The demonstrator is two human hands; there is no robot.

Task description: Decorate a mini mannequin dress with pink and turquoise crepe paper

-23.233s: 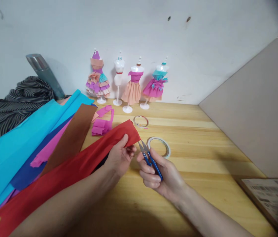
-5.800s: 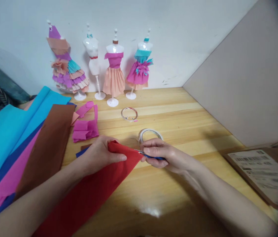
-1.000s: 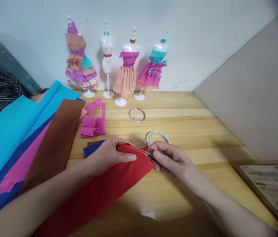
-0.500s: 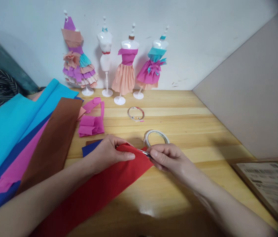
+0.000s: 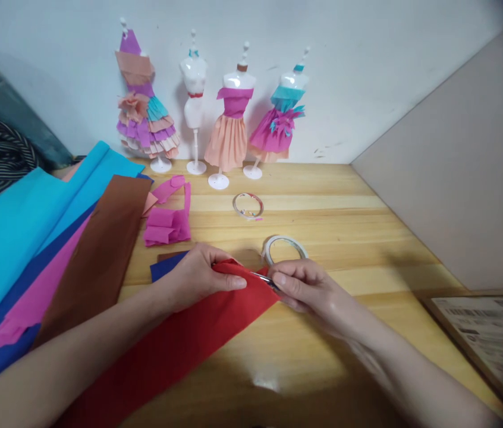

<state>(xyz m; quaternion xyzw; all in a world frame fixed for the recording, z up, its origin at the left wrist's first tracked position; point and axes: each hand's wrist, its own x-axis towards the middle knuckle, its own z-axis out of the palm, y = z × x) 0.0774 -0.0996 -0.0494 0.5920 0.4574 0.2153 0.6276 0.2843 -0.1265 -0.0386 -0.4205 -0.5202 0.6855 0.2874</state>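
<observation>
A long red sheet (image 5: pixel 198 333) slants from the lower left to the middle of the wooden table. My left hand (image 5: pixel 209 274) pinches its upper end, thumb on top. In my right hand (image 5: pixel 298 284) is a small pair of metal scissors (image 5: pixel 266 279), whose handles are mostly hidden by my fingers. The blades lie at the red sheet's far edge, between my hands. Just behind my right hand sits a roll of white tape (image 5: pixel 269 244). Next to my left hand, a blue piece (image 5: pixel 164 268) shows over a brown one.
Four small mannequins stand along the wall, including one in a peach skirt (image 5: pixel 228 142). Cyan (image 5: pixel 15 220), blue, pink and brown sheets (image 5: pixel 100 249) cover the left side. Pink scraps (image 5: pixel 166 226) and a thin ring (image 5: pixel 235 205) lie midtable. A labelled cardboard box (image 5: pixel 478 333) is at right.
The view has shifted slightly, moving the background a little to the right. Both hands keep their hold, with the scissors still at the red sheet's edge.
</observation>
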